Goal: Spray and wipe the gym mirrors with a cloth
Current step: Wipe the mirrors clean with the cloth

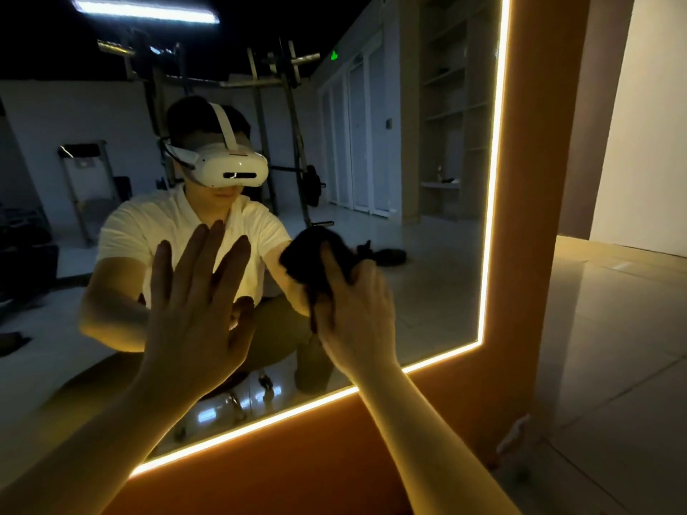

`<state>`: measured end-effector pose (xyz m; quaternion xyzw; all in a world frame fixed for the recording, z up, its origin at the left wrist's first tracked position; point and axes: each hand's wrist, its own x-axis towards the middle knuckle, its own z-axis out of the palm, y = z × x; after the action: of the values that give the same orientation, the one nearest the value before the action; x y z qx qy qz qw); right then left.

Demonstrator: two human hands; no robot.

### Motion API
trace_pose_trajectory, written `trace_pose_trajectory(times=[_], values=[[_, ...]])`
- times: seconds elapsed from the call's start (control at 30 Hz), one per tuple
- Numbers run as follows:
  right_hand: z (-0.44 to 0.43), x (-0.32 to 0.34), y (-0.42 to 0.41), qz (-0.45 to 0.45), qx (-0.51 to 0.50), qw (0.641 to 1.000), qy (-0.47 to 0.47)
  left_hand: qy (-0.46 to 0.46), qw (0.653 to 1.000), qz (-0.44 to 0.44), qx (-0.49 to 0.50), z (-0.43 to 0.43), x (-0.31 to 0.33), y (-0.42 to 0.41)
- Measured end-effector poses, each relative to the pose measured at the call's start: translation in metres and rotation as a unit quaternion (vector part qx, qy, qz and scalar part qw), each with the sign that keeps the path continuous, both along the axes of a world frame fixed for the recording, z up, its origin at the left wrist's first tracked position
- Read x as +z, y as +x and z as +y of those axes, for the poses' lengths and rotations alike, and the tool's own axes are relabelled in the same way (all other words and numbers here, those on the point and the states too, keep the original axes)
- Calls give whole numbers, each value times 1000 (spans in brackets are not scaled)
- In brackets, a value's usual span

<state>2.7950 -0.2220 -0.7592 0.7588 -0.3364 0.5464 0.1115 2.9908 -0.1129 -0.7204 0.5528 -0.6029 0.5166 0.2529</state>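
Right of centre, the right hand (357, 314) grips a dark cloth (316, 254), fingers curled round its bunched folds, and presses it against the glass of the mirror (420, 284). To its left, the left hand (193, 314) lies flat on the same glass, fingers straight and spread, holding nothing. Both forearms reach up from the bottom edge of the frame.

Behind the hands the glass shows the person's reflection: crouched, in a pale short-sleeved shirt (148, 224), with a white headset (230, 165) across the eyes. Farther back in the reflection stand a squat rack (282, 105), a tube light (145, 11) at upper left and a green exit sign (334, 55) near top centre.

A glowing LED strip (491, 180) runs down the mirror's right edge and along its bottom edge, turning a corner at lower right. Outside it sits an orange surround (531, 217). At far right are a pale wall (647, 124) and glossy floor tiles (613, 347). At the foot of the surround lies a small pale object (516, 436), too blurred to name.
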Motion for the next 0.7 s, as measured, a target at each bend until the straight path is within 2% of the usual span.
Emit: trace_pose_trajectory(times=[0.07,0.13,0.2,0.27,0.37,0.43,0.5,0.53,0.6,0.7], values=[[-29,8,-34,-75,-66,993,62,13,1000,-15,11,-5,1,-1],[-54,16,-64,-138,-147,971,127,19,1000,-13,19,-8,-1,-3],[-66,24,-70,-162,-196,957,141,22,999,-14,24,-8,-2,-4],[-62,35,-55,-156,-170,966,120,24,999,-15,28,-7,-2,-6],[-35,51,-12,-155,-37,985,60,30,999,-9,26,-1,1,-10],[-11,59,16,-77,43,996,-10,24,1000,-3,6,2,7,-10],[5,66,31,25,107,990,-89,1,1000,6,-15,5,19,-7],[4,70,33,49,131,984,-115,-14,1000,12,-16,6,27,-5],[-8,83,23,20,134,981,-141,-35,999,20,-16,6,47,-3],[-47,113,-9,-96,23,990,-101,-44,999,4,-19,0,79,-5]])
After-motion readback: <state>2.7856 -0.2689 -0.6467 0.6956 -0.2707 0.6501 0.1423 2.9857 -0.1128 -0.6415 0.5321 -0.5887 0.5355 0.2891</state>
